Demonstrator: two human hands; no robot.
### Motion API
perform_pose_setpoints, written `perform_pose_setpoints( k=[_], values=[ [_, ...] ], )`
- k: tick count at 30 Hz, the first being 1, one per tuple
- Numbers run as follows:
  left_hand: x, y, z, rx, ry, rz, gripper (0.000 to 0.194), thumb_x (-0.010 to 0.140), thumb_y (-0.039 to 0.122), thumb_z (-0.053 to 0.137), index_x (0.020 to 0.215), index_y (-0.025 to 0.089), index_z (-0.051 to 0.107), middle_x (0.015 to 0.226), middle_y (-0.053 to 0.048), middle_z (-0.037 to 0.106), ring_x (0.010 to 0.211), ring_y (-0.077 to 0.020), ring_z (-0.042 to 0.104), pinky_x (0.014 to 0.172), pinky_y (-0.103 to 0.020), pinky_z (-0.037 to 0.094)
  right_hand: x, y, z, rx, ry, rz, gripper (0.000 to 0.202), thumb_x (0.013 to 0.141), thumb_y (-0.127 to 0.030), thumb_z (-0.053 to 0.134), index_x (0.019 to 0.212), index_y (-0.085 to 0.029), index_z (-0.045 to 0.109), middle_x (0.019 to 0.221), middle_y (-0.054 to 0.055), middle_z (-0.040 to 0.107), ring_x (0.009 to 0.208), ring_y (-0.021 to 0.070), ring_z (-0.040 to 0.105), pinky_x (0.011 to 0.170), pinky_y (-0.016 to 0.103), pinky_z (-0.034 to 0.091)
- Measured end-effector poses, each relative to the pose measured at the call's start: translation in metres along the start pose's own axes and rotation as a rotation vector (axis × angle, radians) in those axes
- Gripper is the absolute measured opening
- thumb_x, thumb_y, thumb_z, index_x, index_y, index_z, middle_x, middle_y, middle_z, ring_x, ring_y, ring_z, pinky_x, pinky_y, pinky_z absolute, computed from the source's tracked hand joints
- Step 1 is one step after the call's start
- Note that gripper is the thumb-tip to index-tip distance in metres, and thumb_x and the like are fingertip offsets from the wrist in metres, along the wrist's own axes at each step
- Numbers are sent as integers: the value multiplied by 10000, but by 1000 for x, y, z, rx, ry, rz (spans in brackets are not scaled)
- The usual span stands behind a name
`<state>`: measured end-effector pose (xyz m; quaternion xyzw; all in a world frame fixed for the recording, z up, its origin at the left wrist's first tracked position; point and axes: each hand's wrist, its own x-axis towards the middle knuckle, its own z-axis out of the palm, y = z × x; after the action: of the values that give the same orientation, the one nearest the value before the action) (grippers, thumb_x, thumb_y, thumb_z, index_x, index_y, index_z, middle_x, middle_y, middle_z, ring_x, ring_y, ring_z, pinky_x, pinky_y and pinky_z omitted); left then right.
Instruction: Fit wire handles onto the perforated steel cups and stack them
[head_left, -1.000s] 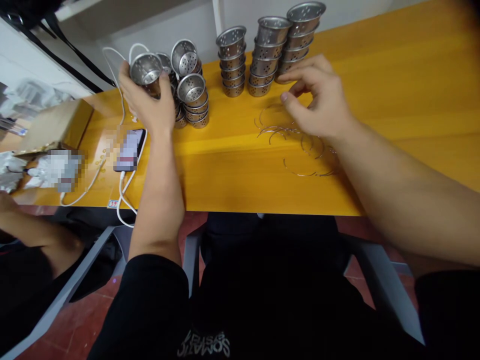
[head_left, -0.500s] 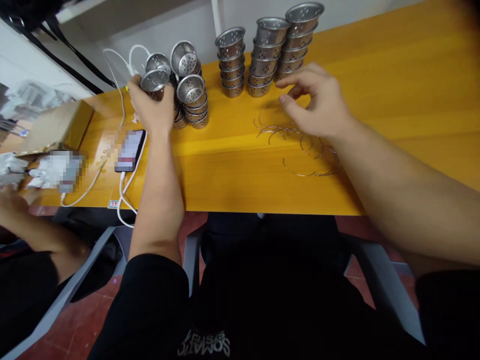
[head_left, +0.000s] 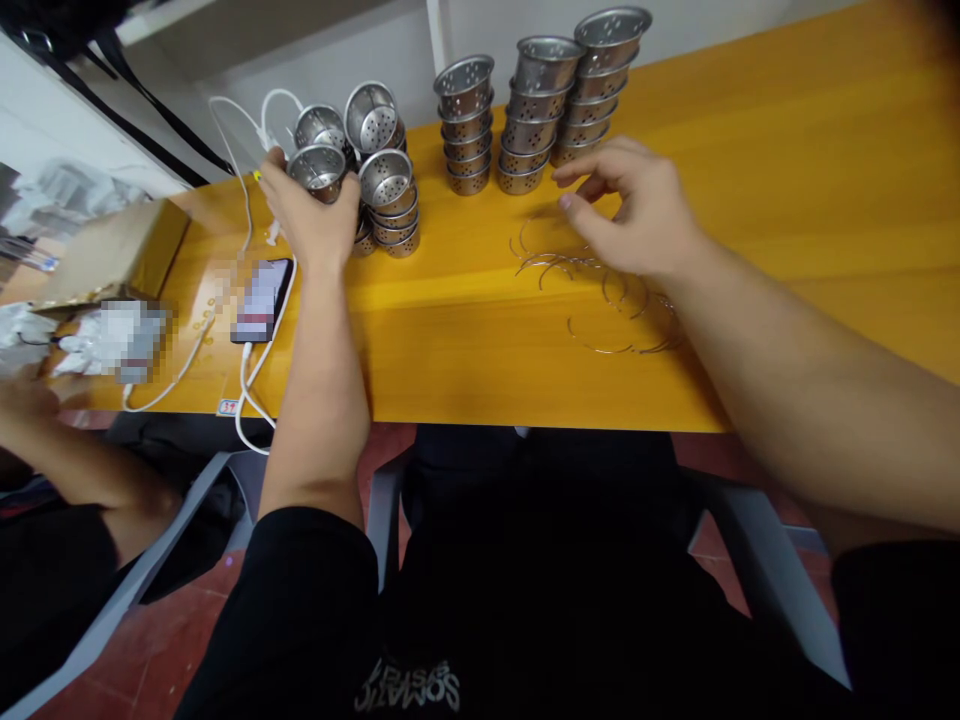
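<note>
My left hand (head_left: 313, 222) is wrapped round a small perforated steel cup (head_left: 319, 172), thumb on its right side and fingers on its left. The cup sits among short stacks of the same kind, with a stack (head_left: 388, 195) just to the right and a tilted cup (head_left: 372, 118) behind it. What lies under the held cup is hidden by my hand. My right hand (head_left: 634, 205) hovers over the table, thumb and fingers apart, holding nothing I can see. Below it lie loose thin curved wires (head_left: 559, 262). Its fingertips are near a tall cup stack (head_left: 592, 100).
Two more cup stacks (head_left: 466, 125) (head_left: 534, 115) stand along the wall. On the left are a phone (head_left: 261, 300) with a white cable, a cardboard box (head_left: 120, 250) and plastic bags (head_left: 112, 340). Another person's arm (head_left: 82, 450) reaches in at the far left.
My left hand has shifted slightly right, and its thumb and fingers sit a little wider round the cup, which shows more fully. My right hand has barely moved.
</note>
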<state>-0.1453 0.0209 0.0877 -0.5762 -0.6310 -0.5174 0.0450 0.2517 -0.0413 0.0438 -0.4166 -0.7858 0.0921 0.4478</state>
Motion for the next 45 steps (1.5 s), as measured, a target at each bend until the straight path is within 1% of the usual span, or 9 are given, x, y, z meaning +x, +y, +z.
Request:
perform_pose_setpoints(
  k=[5,9,12,16,21,30,38,42,45],
  values=[
    [0,2,0,-25,93,36,625,859,236,885,1332,246,477,1475,-107,560,1473,-224,525,1321,-462,401,-1,2,1,4,-3,18,404,1022,-566,751,1288,-263,780,1198,132,749,958,281,735,986,533,650],
    [-11,25,-4,-148,258,490,578,920,74,705,1432,196,465,1565,-159,441,1545,-196,429,1403,-426,352,-1,3,2,19,9,4,387,1023,-520,755,1288,-239,776,1218,132,750,899,253,740,950,505,656],
    [-39,59,-5,-322,74,624,410,1070,515,560,1400,272,564,1556,-135,539,1551,-265,515,1319,-508,454,0,6,4,20,19,20,367,1011,-496,767,1270,-236,782,1231,137,756,881,242,740,922,486,658],
    [-81,88,15,-433,-519,376,357,1001,657,648,1097,315,688,1193,-54,727,987,-198,712,920,-381,609,0,15,6,1,32,93,400,999,-536,777,1253,-228,779,1224,136,771,872,236,734,875,461,654],
    [-103,72,56,-628,-874,158,284,928,468,858,965,220,725,718,19,602,621,-95,512,652,-292,467,1,34,9,-14,63,233,452,1004,-529,770,1310,-197,746,1179,146,780,785,208,690,762,412,621],
    [-97,57,66,-731,-972,-31,123,955,242,835,954,217,715,768,12,672,649,-83,594,634,-276,466,6,77,6,-7,230,379,560,918,-141,758,1417,-236,524,1452,176,653,1180,266,694,876,422,627],
    [-100,65,62,-679,-996,-78,108,965,47,744,957,147,705,757,30,658,646,-58,586,648,-248,443,50,85,-14,-74,199,408,674,978,-83,754,1580,-177,464,1688,187,447,1444,249,534,1131,470,565],
    [-101,67,60,-674,-1003,-94,124,967,12,725,968,132,694,761,34,659,645,-50,596,643,-239,447,86,98,-17,-82,88,437,1027,985,-50,766,1762,-133,101,1811,233,238,1579,249,424,1275,514,442],
    [-101,68,60,-667,-1012,-101,118,973,0,709,985,115,687,765,39,655,635,-40,593,638,-229,446,104,99,-14,-40,26,531,1133,980,-11,778,1740,-114,-56,1763,249,337,1526,202,488,1273,458,452]
  ],
)
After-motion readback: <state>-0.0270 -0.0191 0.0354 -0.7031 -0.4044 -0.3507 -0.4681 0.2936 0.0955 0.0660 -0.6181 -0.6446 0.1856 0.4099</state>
